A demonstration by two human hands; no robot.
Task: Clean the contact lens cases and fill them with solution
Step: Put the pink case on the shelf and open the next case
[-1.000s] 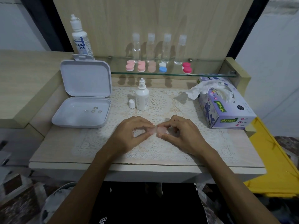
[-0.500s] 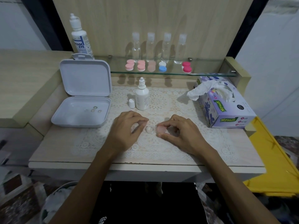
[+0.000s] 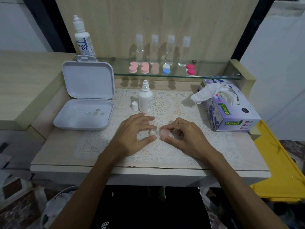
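Fingers [image 3: 149, 128] of the left hand [image 3: 132, 134] curl loosely around a small clear cap [image 3: 152, 132], with the thumb tip just below it and the index tip above; whether they actually pinch it or only bracket it is hard to tell in the blur. Both forearms reach up from the bottom edge and converge at the middle of the surface [image 3: 54, 151], wrists low over the lace mat [image 3: 165, 103]. On the right hand [image 3: 186, 139], thumb and index finger pinch a pale pink contact lens case [image 3: 164, 132], held just beside the clear cap, the remaining fingers folded under the palm.

Behind the hands stands a small white solution bottle [image 3: 145, 98] with its loose cap [image 3: 135, 106] beside it. To the left lies an open white box [image 3: 85, 103] with a few small lenses in its base. A tissue box [image 3: 231, 111] sits to the right. On the glass shelf [image 3: 214, 75] stand four clear bottles [image 3: 162, 48], coloured lens cases [image 3: 162, 68] and a larger solution bottle [image 3: 84, 40].
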